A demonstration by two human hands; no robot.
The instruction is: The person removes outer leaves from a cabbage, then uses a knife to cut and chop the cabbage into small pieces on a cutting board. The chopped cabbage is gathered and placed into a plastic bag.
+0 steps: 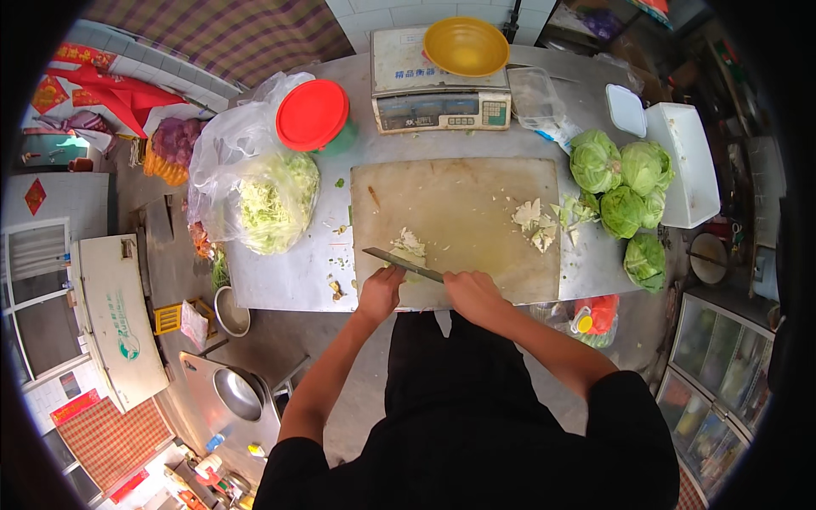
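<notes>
My right hand (473, 297) is wrapped round the handle of a kitchen knife (404, 263) at the near edge of a worn cutting board (463, 195). The blade slants up to the left, low over the board. Close to its tip end, my left hand (380, 291) has its fingers curled; what they grip, if anything, is hidden. Pale cut cabbage (410, 243) lies just beyond the blade and partly under it. More chopped cabbage pieces (535, 224) are scattered at the board's right side.
Whole cabbages (623, 187) are grouped at the right by a white foam box (682, 166). At left, a clear bag of shredded cabbage (276, 200) stands near a red-lidded tub (313, 115). A scale (440, 106) with a yellow bowl (467, 47) is behind the board.
</notes>
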